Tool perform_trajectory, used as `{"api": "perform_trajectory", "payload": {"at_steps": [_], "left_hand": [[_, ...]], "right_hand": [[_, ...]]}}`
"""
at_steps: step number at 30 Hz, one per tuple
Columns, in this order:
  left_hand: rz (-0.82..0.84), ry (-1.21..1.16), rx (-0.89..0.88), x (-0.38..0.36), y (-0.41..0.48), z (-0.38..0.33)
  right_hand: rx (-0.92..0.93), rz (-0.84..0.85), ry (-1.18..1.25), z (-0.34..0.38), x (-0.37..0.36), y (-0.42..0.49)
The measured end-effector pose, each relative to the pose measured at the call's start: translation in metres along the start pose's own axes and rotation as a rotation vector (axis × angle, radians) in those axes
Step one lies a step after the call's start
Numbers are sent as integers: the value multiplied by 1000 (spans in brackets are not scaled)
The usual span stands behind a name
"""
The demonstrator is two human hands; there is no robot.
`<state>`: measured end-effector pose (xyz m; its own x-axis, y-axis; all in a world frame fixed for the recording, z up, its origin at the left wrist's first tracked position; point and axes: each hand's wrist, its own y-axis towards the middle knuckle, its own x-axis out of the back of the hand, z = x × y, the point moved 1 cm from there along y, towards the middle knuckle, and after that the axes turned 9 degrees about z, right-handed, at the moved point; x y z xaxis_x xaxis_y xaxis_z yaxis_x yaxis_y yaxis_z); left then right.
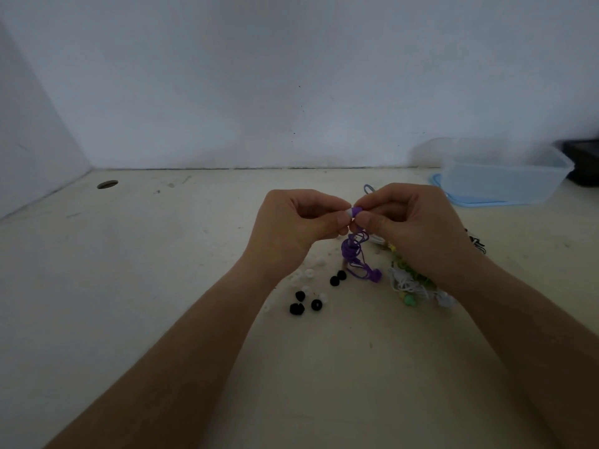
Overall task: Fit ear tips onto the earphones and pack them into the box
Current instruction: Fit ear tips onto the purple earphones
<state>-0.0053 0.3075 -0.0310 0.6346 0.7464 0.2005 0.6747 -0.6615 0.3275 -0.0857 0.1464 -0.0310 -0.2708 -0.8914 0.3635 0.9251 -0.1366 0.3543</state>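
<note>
1. Both forearms come in from the bottom edge and meet above the table (162, 254), so that the work is held up in front of the eyes and not on the surface.
2. At the meeting point, the left hand (291, 222) is pinched with thumb and fingers on a white ear tip (348, 212), and the right hand (411, 222) is pinched on the purple earbud (357, 210). The two parts touch; I judge the tip is being pushed onto the bud.
3. From the earbud, the purple cable (355, 254) hangs down in a loose tangle, and its second bud (376, 276) lies on the table below, with no tip that I can see.
4. Below and left of the earbud, spare black ear tips (316, 304) and white ones lie scattered, near for the next pick.
5. Under the right wrist lies a heap of other earphones (411, 283), white and green.
6. Far right of the earbud stands the clear box (499, 176), open, on its blue lid (470, 200); it looks empty.
</note>
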Motion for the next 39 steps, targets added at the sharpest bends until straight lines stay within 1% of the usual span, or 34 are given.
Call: {"api": "perform_trajectory", "payload": {"at_steps": [12,20,21,23,25,27,30,33,39], "left_hand": [[29,-31,34,3,0,3],[59,-56,32,0,0,0],[49,-42,31,0,0,0],[21,-16,33,0,1,0],[1,1,46,1,1,1],[-9,32,54,1,1,2],[-25,42,67,1,1,2],[-52,100,62,0,1,4],[-109,182,7,1,2,1]], "right_hand": [[72,21,-73,0,-1,2],[-12,-57,-26,-3,-2,1],[-23,-79,-58,-3,-2,1],[-29,-130,-201,-4,-3,0],[-36,-124,-378,-4,-2,0],[-63,-28,-514,-3,-5,-1],[-149,128,-618,-5,-13,-3],[-176,135,-669,-8,-22,-4],[-180,36,-567,-6,-18,-3]]}}
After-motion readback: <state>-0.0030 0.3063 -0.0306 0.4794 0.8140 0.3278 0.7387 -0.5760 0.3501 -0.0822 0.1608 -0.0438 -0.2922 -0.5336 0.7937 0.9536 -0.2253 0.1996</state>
